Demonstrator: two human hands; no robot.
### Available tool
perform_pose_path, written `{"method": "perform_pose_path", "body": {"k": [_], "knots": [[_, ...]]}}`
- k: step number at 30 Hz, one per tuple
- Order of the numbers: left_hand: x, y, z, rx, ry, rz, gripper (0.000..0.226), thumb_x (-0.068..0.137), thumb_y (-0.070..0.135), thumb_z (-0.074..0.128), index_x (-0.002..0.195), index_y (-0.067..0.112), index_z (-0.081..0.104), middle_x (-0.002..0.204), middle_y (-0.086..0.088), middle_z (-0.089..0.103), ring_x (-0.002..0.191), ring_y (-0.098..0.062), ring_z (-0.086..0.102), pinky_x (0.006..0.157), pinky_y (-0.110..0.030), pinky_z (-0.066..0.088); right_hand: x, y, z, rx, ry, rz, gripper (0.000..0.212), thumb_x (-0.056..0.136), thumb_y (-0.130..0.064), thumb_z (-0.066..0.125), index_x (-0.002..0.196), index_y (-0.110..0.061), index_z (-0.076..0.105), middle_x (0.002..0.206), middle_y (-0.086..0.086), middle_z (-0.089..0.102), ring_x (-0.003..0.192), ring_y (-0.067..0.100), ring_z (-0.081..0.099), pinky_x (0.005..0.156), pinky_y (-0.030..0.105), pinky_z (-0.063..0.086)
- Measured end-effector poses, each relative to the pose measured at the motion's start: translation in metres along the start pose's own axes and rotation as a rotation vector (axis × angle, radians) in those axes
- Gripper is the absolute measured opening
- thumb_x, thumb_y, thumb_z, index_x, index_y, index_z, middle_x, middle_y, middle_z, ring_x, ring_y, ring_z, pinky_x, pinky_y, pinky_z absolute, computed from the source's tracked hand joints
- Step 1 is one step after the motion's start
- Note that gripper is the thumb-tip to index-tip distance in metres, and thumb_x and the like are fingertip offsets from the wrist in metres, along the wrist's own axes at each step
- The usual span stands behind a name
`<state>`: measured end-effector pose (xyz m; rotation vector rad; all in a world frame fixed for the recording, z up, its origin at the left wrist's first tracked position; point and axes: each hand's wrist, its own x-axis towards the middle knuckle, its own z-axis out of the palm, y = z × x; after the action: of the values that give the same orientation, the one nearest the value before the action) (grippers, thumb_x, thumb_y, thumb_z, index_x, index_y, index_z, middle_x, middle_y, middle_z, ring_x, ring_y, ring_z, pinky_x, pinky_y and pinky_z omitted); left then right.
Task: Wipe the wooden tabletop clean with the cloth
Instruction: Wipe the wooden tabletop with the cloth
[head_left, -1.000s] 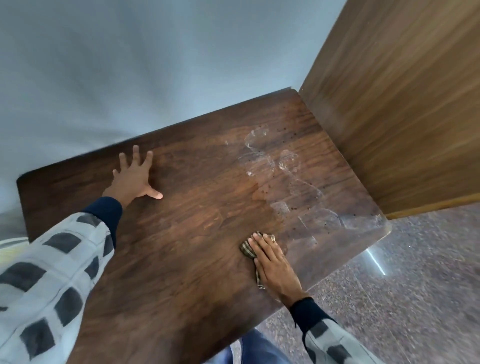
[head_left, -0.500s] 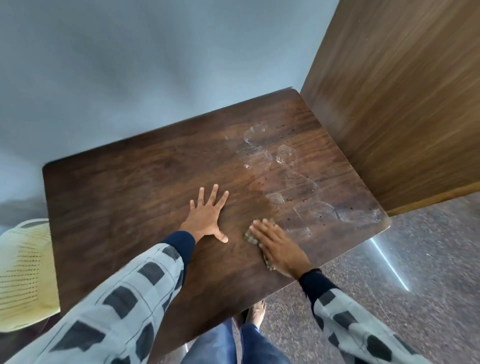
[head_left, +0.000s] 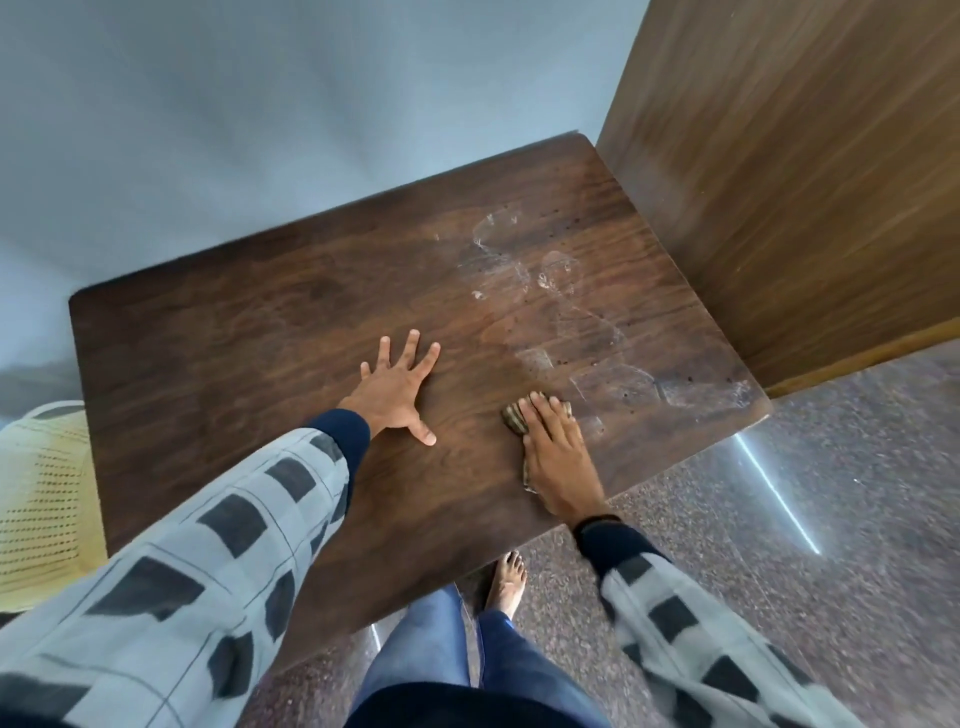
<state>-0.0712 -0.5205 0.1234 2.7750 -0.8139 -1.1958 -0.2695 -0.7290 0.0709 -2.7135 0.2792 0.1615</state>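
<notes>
A dark wooden tabletop (head_left: 234, 364) fills the middle of the view. Whitish smears and small dark specks (head_left: 550, 291) run across its right half toward the near right corner. My right hand (head_left: 558, 457) lies flat with straight fingers on a small brownish striped cloth (head_left: 514, 415), pressing it to the wood near the front edge; most of the cloth is hidden under the palm. My left hand (head_left: 397, 387) rests flat on the bare wood to the left of it, fingers spread, holding nothing.
A tall wooden panel (head_left: 779, 182) stands against the table's right side. A pale wall (head_left: 260, 130) runs behind the table. A yellow perforated chair or basket (head_left: 41, 499) sits at the left. Speckled stone floor (head_left: 779, 519) and my bare foot (head_left: 506, 582) lie below the front edge.
My left hand has moved from the far left of the table to the middle and stayed there. The right hand with the cloth has slid a little to the right along the front edge.
</notes>
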Motion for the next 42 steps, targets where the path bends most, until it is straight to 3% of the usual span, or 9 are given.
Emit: {"method": "perform_pose_path", "body": {"k": [2,6,12,18,23,29,34,40,42], "knots": [[0.000,-0.003,-0.001,0.019,-0.001,-0.004,0.151,0.056,0.054,0.092,0.155,0.037,-0.021,0.159,0.003,-0.037,0.146,-0.042,-0.028,0.115,-0.068,0.003,-0.008,-0.022,0.014,-0.017,0.040,-0.002,0.054,0.106,-0.025,0.033,0.158,-0.020,0.025,0.166,0.003,0.020,0.155,0.026,0.008,0.122,0.052,0.021],[0.002,-0.001,0.000,0.030,-0.007,-0.004,0.151,0.056,0.057,0.091,0.155,0.037,-0.021,0.160,0.003,-0.036,0.146,-0.044,-0.026,0.115,-0.069,0.005,-0.053,0.009,0.006,-0.151,-0.105,-0.496,0.056,0.106,-0.026,0.033,0.160,-0.023,0.020,0.167,0.000,0.017,0.155,0.022,0.008,0.126,0.041,0.010],[0.002,-0.002,0.001,0.032,0.007,-0.003,0.151,0.055,0.058,0.091,0.155,0.037,-0.020,0.160,0.003,-0.035,0.147,-0.044,-0.024,0.115,-0.069,0.006,-0.035,0.004,0.007,-0.058,0.007,-0.042,0.053,0.108,-0.026,0.027,0.159,-0.022,0.018,0.167,0.001,0.017,0.155,0.023,0.006,0.121,0.050,0.024],[0.003,-0.003,0.002,0.022,0.017,0.006,0.151,0.054,0.059,0.091,0.156,0.038,-0.019,0.161,0.003,-0.033,0.147,-0.043,-0.024,0.115,-0.069,0.005,-0.073,0.041,-0.003,-0.200,-0.110,-0.494,0.056,0.108,-0.029,0.029,0.161,-0.023,0.013,0.168,0.001,0.013,0.155,0.023,0.008,0.126,0.043,0.012],[0.005,-0.004,0.001,0.035,0.013,0.002,0.152,0.053,0.060,0.091,0.155,0.039,-0.020,0.161,0.003,-0.033,0.147,-0.044,-0.023,0.114,-0.069,0.007,-0.044,0.017,0.000,-0.018,0.031,-0.027,0.052,0.108,-0.026,0.034,0.159,-0.022,0.022,0.166,-0.001,0.018,0.155,0.021,0.005,0.124,0.049,0.020],[0.003,-0.002,0.002,0.016,0.006,0.009,0.151,0.054,0.060,0.090,0.156,0.039,-0.019,0.161,0.003,-0.034,0.147,-0.042,-0.025,0.115,-0.069,0.004,-0.071,0.040,0.001,-0.176,-0.076,-0.456,0.053,0.108,-0.028,0.029,0.160,-0.023,0.019,0.167,0.001,0.018,0.155,0.022,0.009,0.126,0.042,0.012],[0.002,-0.002,-0.001,0.008,0.004,-0.002,0.151,0.054,0.057,0.091,0.155,0.040,-0.019,0.160,0.004,-0.035,0.147,-0.041,-0.026,0.115,-0.068,0.003,-0.027,0.046,-0.010,-0.030,-0.004,-0.018,0.054,0.107,-0.031,0.018,0.160,-0.026,0.011,0.167,-0.005,0.003,0.155,0.020,0.000,0.123,0.050,0.019],[0.003,-0.002,-0.003,0.001,-0.015,-0.001,0.150,0.054,0.060,0.090,0.154,0.041,-0.020,0.159,0.004,-0.036,0.147,-0.041,-0.027,0.115,-0.068,0.003,-0.051,0.069,-0.016,-0.144,-0.076,-0.414,0.053,0.109,-0.027,0.027,0.161,-0.022,0.014,0.168,0.000,0.012,0.155,0.022,0.007,0.126,0.040,0.009],[0.003,-0.002,-0.003,0.005,-0.012,-0.002,0.150,0.054,0.060,0.090,0.154,0.042,-0.020,0.159,0.004,-0.036,0.147,-0.041,-0.027,0.115,-0.069,0.003,-0.044,0.086,-0.025,-0.154,-0.096,-0.346,0.054,0.109,-0.028,0.025,0.161,-0.025,0.009,0.168,-0.002,0.007,0.155,0.021,0.004,0.126,0.043,0.012]]}}
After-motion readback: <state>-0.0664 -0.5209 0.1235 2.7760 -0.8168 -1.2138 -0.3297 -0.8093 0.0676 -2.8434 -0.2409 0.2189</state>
